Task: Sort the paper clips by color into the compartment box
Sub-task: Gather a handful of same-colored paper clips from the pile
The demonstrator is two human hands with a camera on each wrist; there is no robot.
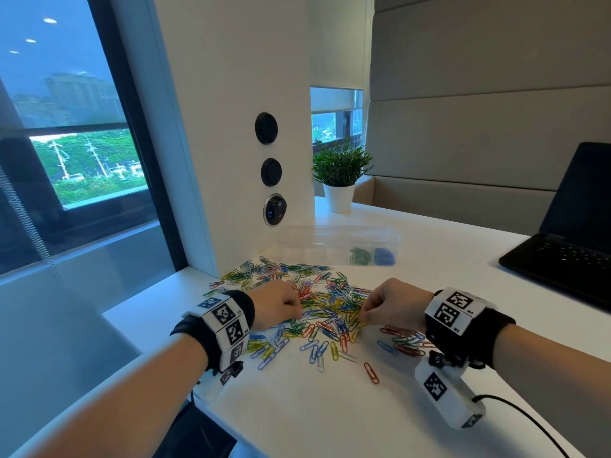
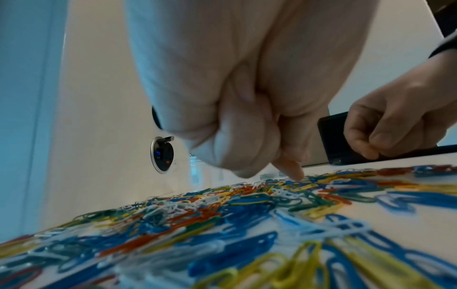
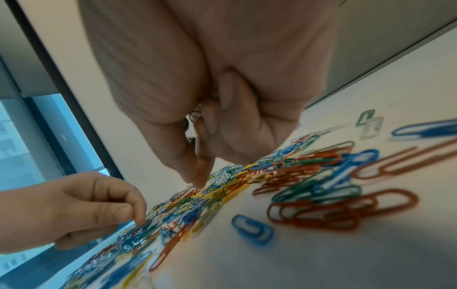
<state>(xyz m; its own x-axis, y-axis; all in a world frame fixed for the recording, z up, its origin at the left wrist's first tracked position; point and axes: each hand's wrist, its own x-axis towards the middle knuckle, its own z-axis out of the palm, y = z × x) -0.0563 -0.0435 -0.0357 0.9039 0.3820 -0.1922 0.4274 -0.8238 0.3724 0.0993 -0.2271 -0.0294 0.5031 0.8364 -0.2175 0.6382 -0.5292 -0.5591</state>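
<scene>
Hundreds of paper clips [image 1: 307, 302] in red, blue, green, yellow and white lie in a loose heap on the white desk [image 1: 297, 408], with a scatter of strays on its near and right edges. Beyond the heap, on the far side, stands the clear compartment box [image 1: 340, 246]; its right-hand compartments hold green clips [image 1: 359, 256] and, rightmost, blue clips [image 1: 384, 256].

At the heap's near left edge, the left hand [image 1: 276, 305] has its fingers curled, with thumb and forefinger tips down on the clips; whether they pinch one I cannot tell. Opposite, on the right, the right hand [image 1: 393, 307] also has its fingers curled, and its thumb and forefinger tips meet on yellow clips [image 1: 358, 320].

Farther off, a potted plant [image 1: 340, 173] stands behind the box, and an open laptop [image 1: 568, 233] sits at the far right. Left of the box, a white pillar [image 1: 238, 127] carries three round sockets.
</scene>
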